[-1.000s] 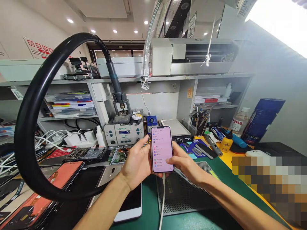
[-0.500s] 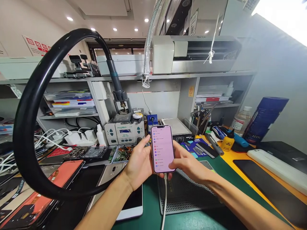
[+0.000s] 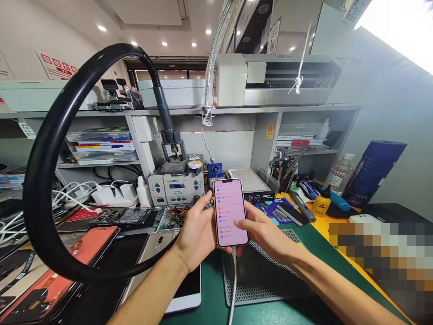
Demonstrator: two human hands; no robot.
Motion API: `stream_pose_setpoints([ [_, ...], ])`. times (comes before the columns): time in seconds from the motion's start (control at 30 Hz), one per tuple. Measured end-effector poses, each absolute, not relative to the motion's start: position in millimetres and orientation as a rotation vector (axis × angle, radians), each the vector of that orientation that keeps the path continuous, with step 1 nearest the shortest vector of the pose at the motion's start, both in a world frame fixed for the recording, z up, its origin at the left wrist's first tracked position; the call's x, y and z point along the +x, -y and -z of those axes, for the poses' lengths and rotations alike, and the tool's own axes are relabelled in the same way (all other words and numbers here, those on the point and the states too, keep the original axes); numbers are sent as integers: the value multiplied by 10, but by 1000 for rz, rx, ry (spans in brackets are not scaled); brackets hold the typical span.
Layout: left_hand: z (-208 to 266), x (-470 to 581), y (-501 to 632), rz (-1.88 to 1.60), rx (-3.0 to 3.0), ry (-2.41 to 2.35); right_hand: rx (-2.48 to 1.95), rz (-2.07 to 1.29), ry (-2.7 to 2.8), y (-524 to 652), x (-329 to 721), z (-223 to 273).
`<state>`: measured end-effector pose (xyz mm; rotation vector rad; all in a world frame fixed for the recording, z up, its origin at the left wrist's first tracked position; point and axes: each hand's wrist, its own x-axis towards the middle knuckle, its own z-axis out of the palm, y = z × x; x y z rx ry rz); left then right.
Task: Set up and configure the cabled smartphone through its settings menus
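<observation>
A smartphone [image 3: 228, 198] stands upright at the centre, its lit pinkish screen showing a list with small coloured icons. My left hand [image 3: 198, 232] is closed round its left side, thumb along the edge. From the right, my right hand [image 3: 265, 230] grips the phone too, its thumb over the lower part of the screen and its other fingers partly hidden behind. A white charging cable [image 3: 234, 280] runs down from the phone's bottom edge. Below the hands lies a dark perforated plate [image 3: 264, 275] on the green mat [image 3: 211, 293].
A thick black hose [image 3: 40, 162] loops over the left side from the hot-air station [image 3: 176, 187]. Phones and phone parts, one with an orange back [image 3: 91, 248], crowd the left. A yellow bottle [image 3: 321, 201] and tools stand at right. A blurred patch [image 3: 382, 262] covers the lower right.
My right thumb has shifted slightly up and left on the screen. The list looks almost the same. The camera view has moved a little, and a pixelated patch now covers the lower right.
</observation>
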<state>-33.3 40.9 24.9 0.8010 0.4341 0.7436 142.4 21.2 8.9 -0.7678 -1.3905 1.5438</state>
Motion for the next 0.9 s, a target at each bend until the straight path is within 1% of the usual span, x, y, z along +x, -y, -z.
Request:
stream_pose_setpoints([
  [0.37,-249,-323,-407,-740,787,-427,-741,-1576,1332,-238,1415,-58],
  [0.67,-273,-330,-386,-731,777,-428,-732,-1558,1500,-192,1441,-131],
  [0.9,-258,-334,-394,-745,785,-436,-807,-1519,1437,-232,1421,-68],
])
